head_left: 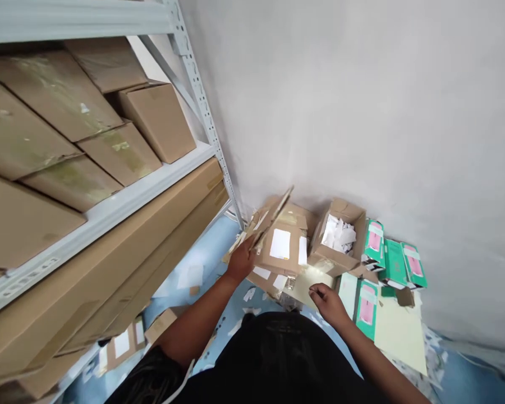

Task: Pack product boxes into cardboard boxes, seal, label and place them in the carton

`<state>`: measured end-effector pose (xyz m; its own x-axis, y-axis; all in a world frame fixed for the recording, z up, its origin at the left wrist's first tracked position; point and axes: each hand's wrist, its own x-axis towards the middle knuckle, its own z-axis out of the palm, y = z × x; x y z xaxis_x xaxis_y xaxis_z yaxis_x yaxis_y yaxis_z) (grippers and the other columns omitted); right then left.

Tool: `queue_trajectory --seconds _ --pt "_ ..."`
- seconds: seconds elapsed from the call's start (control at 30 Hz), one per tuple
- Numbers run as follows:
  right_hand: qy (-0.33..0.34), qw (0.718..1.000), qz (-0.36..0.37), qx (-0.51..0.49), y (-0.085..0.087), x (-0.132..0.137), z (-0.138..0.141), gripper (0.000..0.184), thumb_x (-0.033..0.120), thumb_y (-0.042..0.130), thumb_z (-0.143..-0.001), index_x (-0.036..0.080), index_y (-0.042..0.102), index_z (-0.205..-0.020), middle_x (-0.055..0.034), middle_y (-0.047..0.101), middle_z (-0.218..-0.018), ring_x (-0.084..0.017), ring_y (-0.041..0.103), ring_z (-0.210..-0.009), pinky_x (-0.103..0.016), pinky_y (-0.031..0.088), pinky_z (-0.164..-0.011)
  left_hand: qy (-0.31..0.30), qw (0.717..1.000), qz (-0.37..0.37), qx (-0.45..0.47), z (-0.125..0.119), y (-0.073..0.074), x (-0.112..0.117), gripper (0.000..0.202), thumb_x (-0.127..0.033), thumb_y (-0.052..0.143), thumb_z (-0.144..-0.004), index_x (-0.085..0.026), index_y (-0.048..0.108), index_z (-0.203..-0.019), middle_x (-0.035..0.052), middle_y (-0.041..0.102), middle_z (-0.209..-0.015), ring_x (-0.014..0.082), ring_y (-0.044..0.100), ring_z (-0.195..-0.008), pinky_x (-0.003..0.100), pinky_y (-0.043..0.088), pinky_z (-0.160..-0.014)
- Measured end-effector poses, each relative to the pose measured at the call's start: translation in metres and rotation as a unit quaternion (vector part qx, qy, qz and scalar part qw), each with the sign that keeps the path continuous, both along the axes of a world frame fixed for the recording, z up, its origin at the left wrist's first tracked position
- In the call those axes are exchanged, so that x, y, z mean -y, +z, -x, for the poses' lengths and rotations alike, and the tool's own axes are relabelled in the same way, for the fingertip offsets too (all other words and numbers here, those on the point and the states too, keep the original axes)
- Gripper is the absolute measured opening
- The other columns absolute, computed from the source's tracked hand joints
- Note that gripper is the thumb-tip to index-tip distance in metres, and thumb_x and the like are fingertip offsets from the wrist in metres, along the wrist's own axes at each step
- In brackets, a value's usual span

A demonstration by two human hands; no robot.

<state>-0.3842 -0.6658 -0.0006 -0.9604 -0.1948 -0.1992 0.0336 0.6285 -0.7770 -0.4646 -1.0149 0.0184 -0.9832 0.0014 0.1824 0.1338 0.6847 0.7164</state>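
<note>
Down low, your two hands work a heap of flattened cardboard against the wall.

Nearest, at five o'clock, your right hand [329, 302] hovers over a pale yellow sheet [309, 282], fingers curled and narrow, holding nothing I can make out. At eleven o'clock of it, your left hand [240, 262] grips a flattened cardboard piece [272, 217], tilted up on edge, likely so it clears the labelled box [283, 247] beneath. Farther out at one o'clock, an open carton [340, 233] holds white paper scraps, with green packets [393, 261] beside it. At nine o'clock, shelf boxes [122, 151] sit stacked.
</note>
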Motion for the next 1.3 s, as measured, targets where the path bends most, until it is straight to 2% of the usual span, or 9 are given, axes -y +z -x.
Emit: queue_trajectory --seconds 0.23,0.37,0.53,0.73,0.8,0.9,1.07,1.2,1.3 --pt "-0.071 0.996 -0.062 -0.001 0.003 0.054 -0.056 0.033 0.049 0.053 -0.092 0.023 0.074 -0.095 -0.0079 0.076 -0.097 -0.026 0.071 -0.091 -0.035 0.052 -0.084 0.09 0.986 -0.143 -0.008 0.004 0.02 0.044 0.036 -0.046 0.054 -0.096 -0.017 0.074 -0.106 0.0103 0.078 -0.1 0.0322 0.07 -0.112 0.042 0.054 -0.101" --pt "-0.088 0.994 -0.059 0.008 0.002 0.069 -0.081 0.03 0.046 0.055 -0.091 0.024 0.074 -0.099 -0.0074 0.077 -0.101 -0.024 0.071 -0.088 -0.036 0.052 -0.084 0.123 0.964 -0.237 -0.003 0.012 0.017 0.05 0.039 -0.047 0.056 -0.095 -0.016 0.072 -0.111 0.011 0.078 -0.108 0.0307 0.07 -0.114 0.041 0.054 -0.102" --pt "-0.114 0.992 -0.056 0.014 -0.004 0.052 -0.119 0.032 0.046 0.055 -0.09 0.023 0.074 -0.101 -0.0081 0.076 -0.104 -0.025 0.071 -0.089 -0.037 0.053 -0.085 0.177 0.924 -0.337 -0.049 0.023 0.017 0.046 0.041 -0.045 0.051 -0.099 -0.017 0.063 -0.125 0.0102 0.074 -0.119 0.0235 0.068 -0.118 0.036 0.053 -0.102" --pt "-0.095 0.991 -0.083 0.038 -0.019 0.004 -0.159 0.034 0.046 0.052 -0.092 0.022 0.074 -0.103 -0.0084 0.077 -0.103 -0.025 0.072 -0.088 -0.037 0.052 -0.084 0.18 0.943 -0.267 -0.09 0.032 0.018 0.041 0.04 -0.048 0.059 -0.095 -0.015 0.066 -0.116 0.0125 0.075 -0.115 0.0269 0.068 -0.116 0.039 0.05 -0.106" --pt "-0.061 0.992 -0.102 0.038 -0.018 0.001 -0.156 0.033 0.043 0.054 -0.091 0.022 0.075 -0.105 -0.0097 0.078 -0.104 -0.026 0.072 -0.09 -0.038 0.052 -0.085 0.19 0.941 -0.268 -0.082 0.029 0.016 0.036 0.041 -0.047 0.06 -0.094 -0.015 0.065 -0.119 0.0127 0.075 -0.117 0.0264 0.068 -0.115 0.038 0.051 -0.105" --pt "-0.008 0.993 -0.116 0.01 -0.008 0.021 -0.133 0.03 0.037 0.06 -0.088 0.022 0.076 -0.109 -0.0106 0.078 -0.108 -0.028 0.072 -0.097 -0.038 0.051 -0.089 0.215 0.934 -0.271 -0.087 0.018 0.017 0.028 0.044 -0.046 0.059 -0.094 -0.013 0.064 -0.123 0.0152 0.073 -0.123 0.0273 0.067 -0.119 0.04 0.05 -0.107" --pt "0.017 0.999 -0.041 -0.021 0.014 0.078 -0.09 0.03 0.032 0.062 -0.086 0.025 0.076 -0.113 -0.0078 0.077 -0.111 -0.026 0.071 -0.1 -0.035 0.052 -0.091 0.176 0.921 -0.324 -0.128 -0.004 0.043 0.038 0.05 -0.052 0.052 -0.099 -0.014 0.061 -0.13 0.0151 0.07 -0.129 0.0264 0.065 -0.123 0.04 0.05 -0.109" --pt "-0.038 0.999 -0.003 -0.039 0.025 0.094 -0.079 0.032 0.037 0.06 -0.089 0.024 0.074 -0.115 -0.0086 0.076 -0.112 -0.025 0.071 -0.099 -0.038 0.054 -0.092 0.1 0.9 -0.412 -0.104 -0.01 0.075 0.058 0.055 -0.058 0.059 -0.095 -0.017 0.062 -0.132 0.0121 0.072 -0.125 0.0251 0.064 -0.125 0.037 0.05 -0.11" --pt "-0.155 0.985 0.006 -0.079 0.04 0.083 -0.083 0.038 0.045 0.059 -0.092 0.024 0.071 -0.121 -0.01 0.074 -0.117 -0.027 0.07 -0.102 -0.042 0.055 -0.093 0.009 0.882 -0.471 -0.015 -0.007 0.092 0.056 0.06 -0.058 0.073 -0.085 -0.018 0.065 -0.129 0.0104 0.075 -0.118 0.0274 0.068 -0.119 0.039 0.054 -0.105"
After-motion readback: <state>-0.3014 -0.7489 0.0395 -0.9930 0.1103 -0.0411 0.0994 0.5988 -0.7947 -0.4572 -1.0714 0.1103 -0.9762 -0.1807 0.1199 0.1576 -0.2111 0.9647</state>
